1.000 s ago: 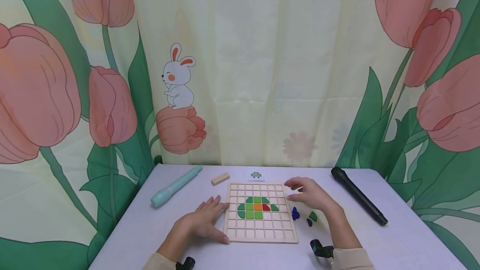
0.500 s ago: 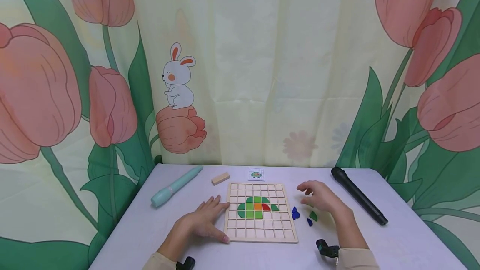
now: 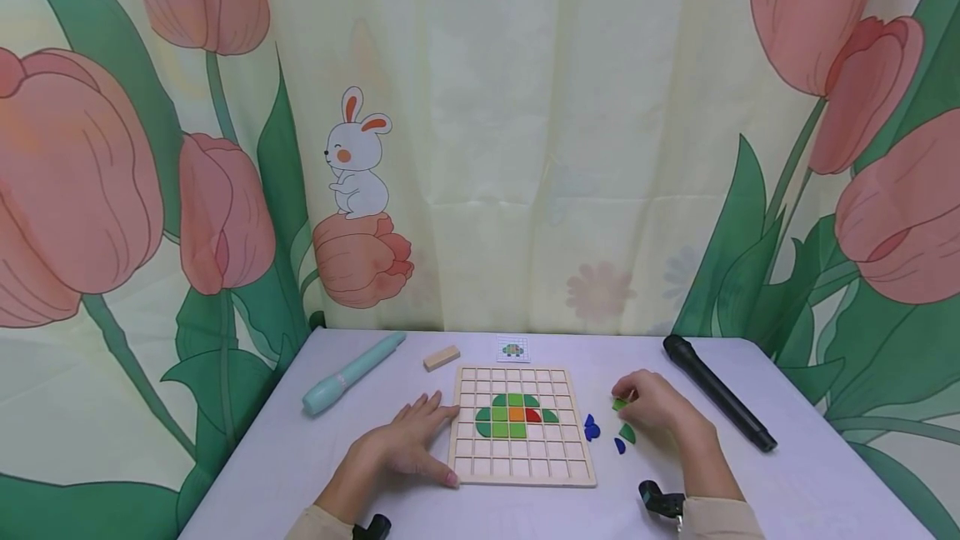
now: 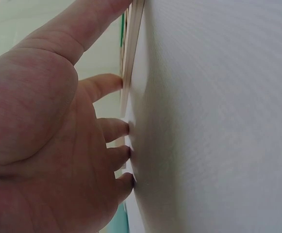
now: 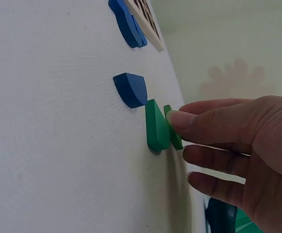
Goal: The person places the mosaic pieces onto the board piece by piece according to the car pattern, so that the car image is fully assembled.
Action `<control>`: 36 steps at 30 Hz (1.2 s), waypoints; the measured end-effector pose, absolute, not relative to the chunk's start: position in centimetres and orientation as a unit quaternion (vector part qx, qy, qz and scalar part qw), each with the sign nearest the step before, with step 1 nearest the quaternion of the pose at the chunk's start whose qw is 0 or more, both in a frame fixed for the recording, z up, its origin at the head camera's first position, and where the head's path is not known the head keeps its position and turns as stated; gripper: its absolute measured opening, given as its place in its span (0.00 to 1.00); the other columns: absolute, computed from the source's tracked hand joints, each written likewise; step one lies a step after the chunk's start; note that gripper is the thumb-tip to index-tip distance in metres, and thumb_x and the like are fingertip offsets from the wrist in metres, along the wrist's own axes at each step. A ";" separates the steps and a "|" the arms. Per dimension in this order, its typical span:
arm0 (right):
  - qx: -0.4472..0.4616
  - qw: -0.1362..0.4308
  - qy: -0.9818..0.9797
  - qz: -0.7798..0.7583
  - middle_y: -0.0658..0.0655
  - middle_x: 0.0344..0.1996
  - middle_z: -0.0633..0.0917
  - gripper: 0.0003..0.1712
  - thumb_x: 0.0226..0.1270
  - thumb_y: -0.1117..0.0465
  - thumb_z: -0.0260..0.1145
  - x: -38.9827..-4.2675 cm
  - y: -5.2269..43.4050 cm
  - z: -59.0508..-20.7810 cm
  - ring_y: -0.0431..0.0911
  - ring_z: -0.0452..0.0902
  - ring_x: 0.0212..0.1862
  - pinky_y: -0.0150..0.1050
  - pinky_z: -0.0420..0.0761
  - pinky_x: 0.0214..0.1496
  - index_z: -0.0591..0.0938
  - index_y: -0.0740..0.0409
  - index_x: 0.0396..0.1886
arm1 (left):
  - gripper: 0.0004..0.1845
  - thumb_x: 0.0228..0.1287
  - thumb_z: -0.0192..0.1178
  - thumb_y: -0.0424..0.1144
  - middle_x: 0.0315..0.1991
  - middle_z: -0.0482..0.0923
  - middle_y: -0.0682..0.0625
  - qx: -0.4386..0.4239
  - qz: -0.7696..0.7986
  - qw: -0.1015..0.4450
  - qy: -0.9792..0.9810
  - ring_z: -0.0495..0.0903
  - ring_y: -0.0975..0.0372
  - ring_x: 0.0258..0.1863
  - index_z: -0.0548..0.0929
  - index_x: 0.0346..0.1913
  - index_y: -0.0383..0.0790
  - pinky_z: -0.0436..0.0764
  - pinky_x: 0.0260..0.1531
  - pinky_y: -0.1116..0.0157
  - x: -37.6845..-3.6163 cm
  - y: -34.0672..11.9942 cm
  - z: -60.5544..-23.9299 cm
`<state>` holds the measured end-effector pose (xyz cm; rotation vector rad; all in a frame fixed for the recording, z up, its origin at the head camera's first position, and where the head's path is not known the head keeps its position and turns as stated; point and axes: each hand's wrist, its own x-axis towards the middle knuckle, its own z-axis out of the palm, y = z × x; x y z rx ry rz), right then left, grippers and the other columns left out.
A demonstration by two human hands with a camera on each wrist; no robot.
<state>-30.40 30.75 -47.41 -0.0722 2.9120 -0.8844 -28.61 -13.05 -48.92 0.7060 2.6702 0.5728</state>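
Note:
A square wooden grid board (image 3: 522,469) lies mid-table, with light green, dark green, orange and red pieces set in its middle cells. My left hand (image 3: 408,437) rests spread at the board's left side, its thumb and index finger touching the edge; the left wrist view shows the fingers (image 4: 109,87) straight. Right of the board, my right hand (image 3: 660,401) pinches a small green piece (image 3: 619,403) between thumb and finger, low over the table. Just in front of that hand lies a dark green curved piece (image 3: 627,434), with a blue piece (image 3: 619,446) beside it.
Several blue pieces (image 3: 592,428) lie by the board's right edge. A pattern card (image 3: 512,348) and a wooden block (image 3: 441,357) sit behind the board. A mint-green microphone-shaped object (image 3: 352,373) lies at left, a black microphone (image 3: 720,394) at right.
My right hand has moved right, away from the board, and come down to pinch the green piece. The left hand and the board have stayed in place.

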 end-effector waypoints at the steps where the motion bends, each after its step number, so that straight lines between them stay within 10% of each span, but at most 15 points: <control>1: -0.024 0.047 0.956 -0.289 0.53 0.37 0.85 0.16 0.58 0.72 0.76 -30.5 30.8 -47.5 0.47 0.77 0.40 0.45 0.82 0.47 0.89 0.62 0.47 | 0.59 0.46 0.77 0.69 0.84 0.50 0.35 0.247 0.200 0.159 0.935 0.45 0.40 0.84 0.65 0.80 0.51 0.49 0.80 0.36 -28.6 -13.0 -48.9; 36: -0.033 0.019 0.957 -0.288 0.53 0.30 0.81 0.12 0.56 0.73 0.76 -30.8 30.8 -48.3 0.47 0.74 0.37 0.42 0.77 0.42 0.85 0.58 0.38 | 0.59 0.45 0.77 0.70 0.83 0.50 0.35 0.246 0.195 0.157 0.936 0.46 0.39 0.84 0.65 0.79 0.51 0.50 0.79 0.35 -28.8 -13.0 -49.2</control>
